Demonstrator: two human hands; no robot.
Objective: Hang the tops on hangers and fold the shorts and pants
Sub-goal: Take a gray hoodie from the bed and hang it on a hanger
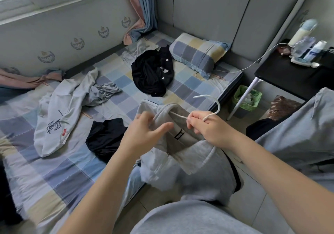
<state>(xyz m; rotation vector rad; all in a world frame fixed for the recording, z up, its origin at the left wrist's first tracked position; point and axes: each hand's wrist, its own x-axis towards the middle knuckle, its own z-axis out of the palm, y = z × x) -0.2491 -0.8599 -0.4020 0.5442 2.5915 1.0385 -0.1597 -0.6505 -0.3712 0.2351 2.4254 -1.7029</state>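
Close above my lap [189, 221] hangs the grey hoodie [189, 165], right hand [204, 128] pinching the white hanger [218, 105] by its neck, its arm running left into the collar my left hand [144, 128] grips, hands near together.

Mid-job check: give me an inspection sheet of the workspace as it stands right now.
Surface: bed, checked sheet, rumpled.
Job's things: grey hoodie held at the bed's edge, white hanger partly inside its neck, hook out; light grey printed garment, black garment by the pillow and black garment near the edge lie loose.
Clutter: pillow at the headboard.
Hands: left hand grips the hoodie's neck; right hand pinches the hanger.
Cables: white cable from side table to bed.
Surroundings: black side table with bottles; green bin below.
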